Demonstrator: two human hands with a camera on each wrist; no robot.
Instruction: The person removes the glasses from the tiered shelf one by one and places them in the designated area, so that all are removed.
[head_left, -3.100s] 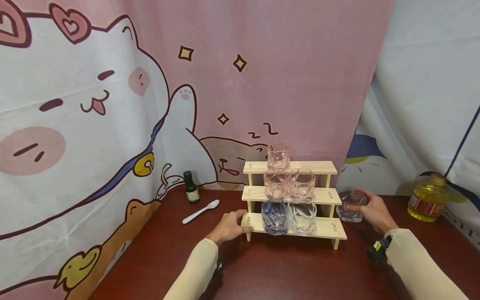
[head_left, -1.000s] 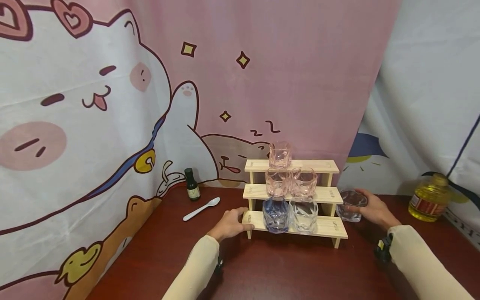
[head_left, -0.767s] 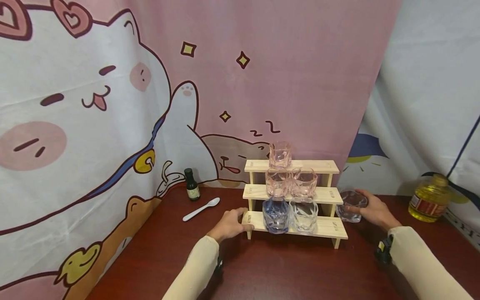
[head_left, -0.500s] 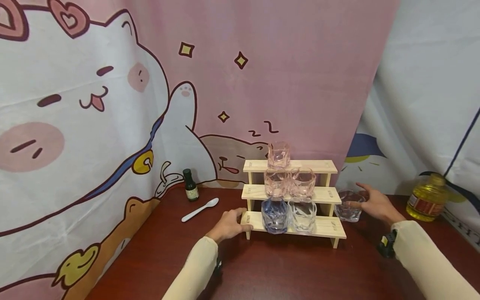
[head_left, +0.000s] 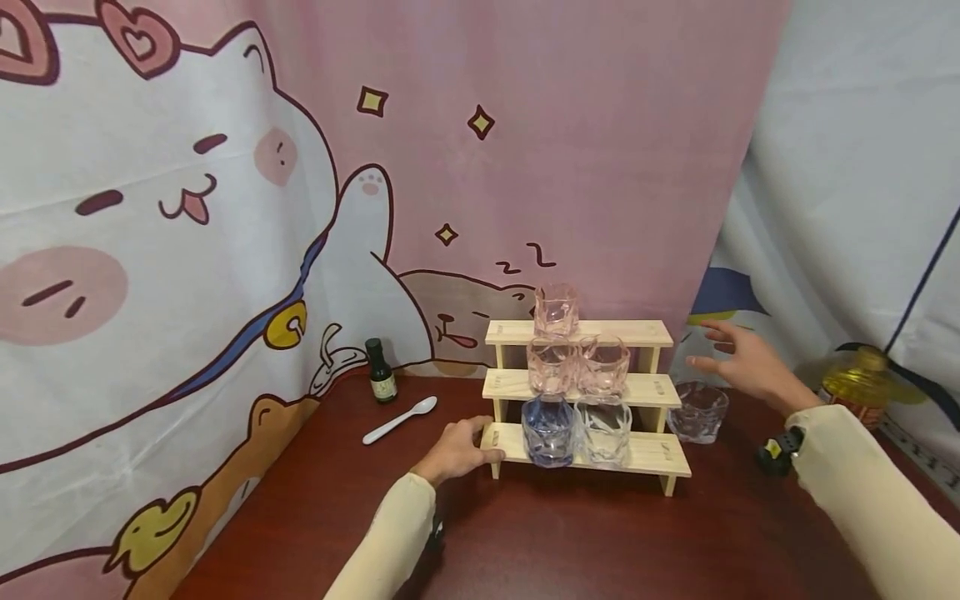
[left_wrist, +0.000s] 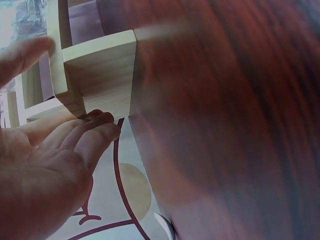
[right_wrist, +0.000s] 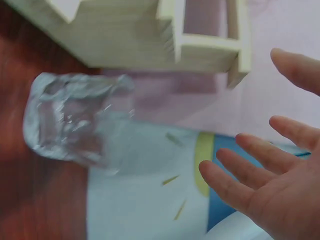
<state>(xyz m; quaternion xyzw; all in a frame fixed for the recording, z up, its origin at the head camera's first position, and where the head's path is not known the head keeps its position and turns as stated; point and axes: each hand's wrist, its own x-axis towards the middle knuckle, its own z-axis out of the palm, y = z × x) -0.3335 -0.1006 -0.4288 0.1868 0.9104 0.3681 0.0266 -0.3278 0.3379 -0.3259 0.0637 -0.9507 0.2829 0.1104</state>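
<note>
My left hand (head_left: 456, 450) holds the left end of the lowest board of a three-step wooden stand (head_left: 656, 454). In the left wrist view the thumb lies at one edge of the board, the curled fingers at the other. My right hand (head_left: 753, 367) is raised in the air at the stand's right, its fingers spread and holding nothing. Below it, a clear glass tumbler (head_left: 699, 414) stands on the table, apart from the hand. On the stand's lowest step are a blue tumbler (head_left: 549, 433) and a clear tumbler (head_left: 604, 432).
Pink tumblers occupy the middle step (head_left: 495, 384) and the top step (head_left: 622, 333). A small dark bottle (head_left: 382, 379) and a white spoon (head_left: 401, 420) lie to the left. A yellow oil bottle (head_left: 861, 382) stands far right, partly behind the right arm. Printed cloth (head_left: 637, 167) hangs behind.
My right hand has let go of the clear tumbler beside the stand and risen above it, fingers opening. The tumbler stays where it was. My left hand keeps its hold on the stand.
</note>
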